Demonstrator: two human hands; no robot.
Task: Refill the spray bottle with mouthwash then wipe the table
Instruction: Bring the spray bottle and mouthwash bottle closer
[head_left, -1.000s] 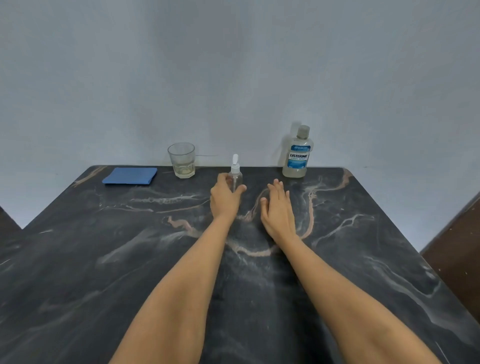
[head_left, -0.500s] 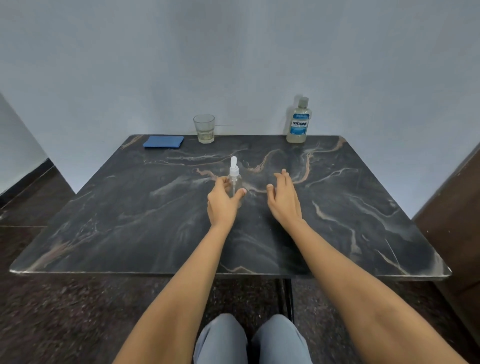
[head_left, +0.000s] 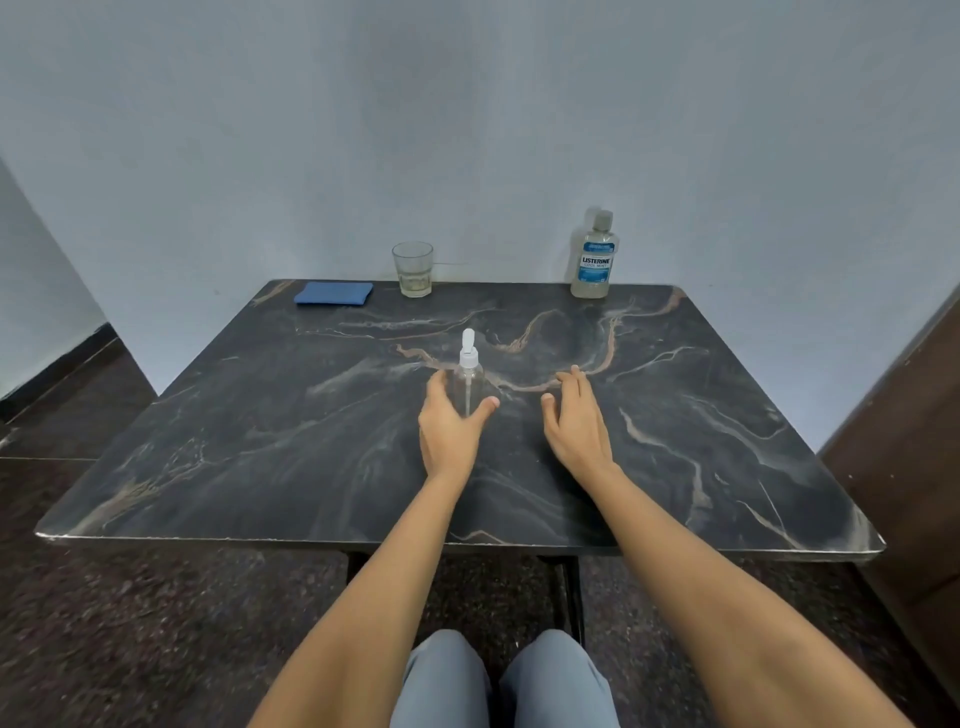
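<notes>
mouthwash bottle (head_left: 594, 255), glass (head_left: 413, 268), cloth (head_left: 334, 293) far back; left grip (head_left: 448, 426) holding spray bottle (head_left: 468, 382), right (head_left: 575, 418) wide.

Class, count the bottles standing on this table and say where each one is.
2. The spray bottle stands mid-table, the left hand curled around it; the mouthwash bottle stands at the far right edge. None appears hidden.

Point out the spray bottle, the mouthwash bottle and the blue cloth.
spray bottle (head_left: 469, 387): head view, clear body.
mouthwash bottle (head_left: 595, 262): head view, blue label.
blue cloth (head_left: 334, 293): head view, middle of folded top.
</notes>
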